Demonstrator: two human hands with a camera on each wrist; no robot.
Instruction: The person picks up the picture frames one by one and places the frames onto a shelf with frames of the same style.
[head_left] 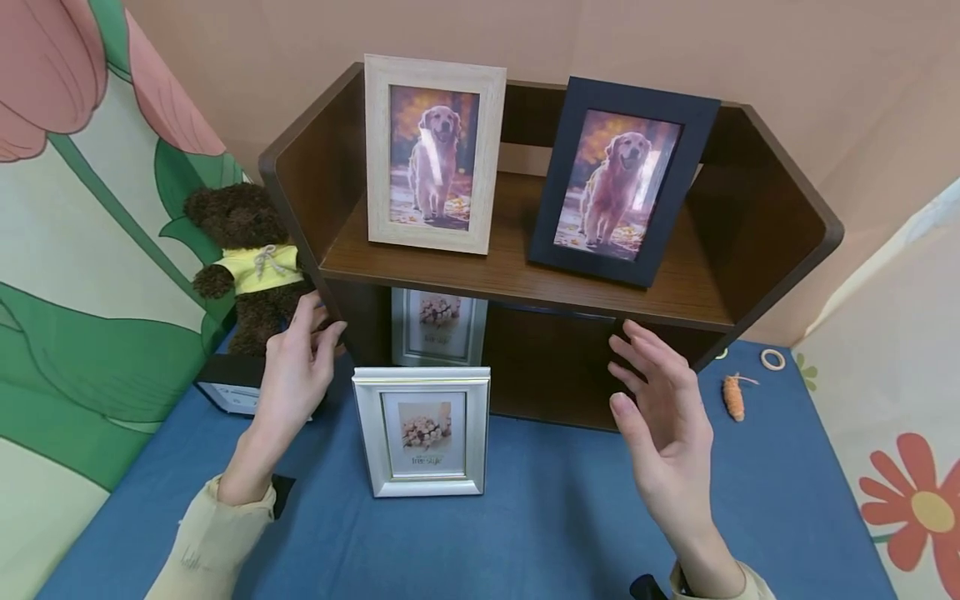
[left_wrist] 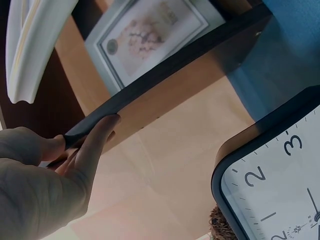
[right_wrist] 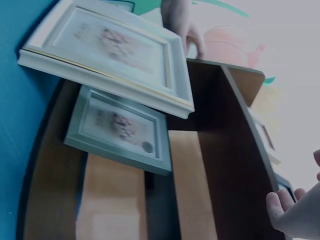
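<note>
A dark brown two-tier wooden shelf stands on the blue table. My left hand grips the front edge of its left side panel, thumb on one face and fingers on the other, as the left wrist view shows. Near the right end of the middle board is my right hand, fingers loosely bent, thumb apart, nothing held. On the upper tier stand a cream photo frame and a tilted navy one, both with a dog picture. A grey-green frame sits in the lower tier; a silver-white frame stands in front.
Left of the shelf, a brown teddy bear in a yellow top is behind a black-rimmed clock. On the right lie an orange carrot-shaped toy and a wooden ring. A peach cloth wall rises behind.
</note>
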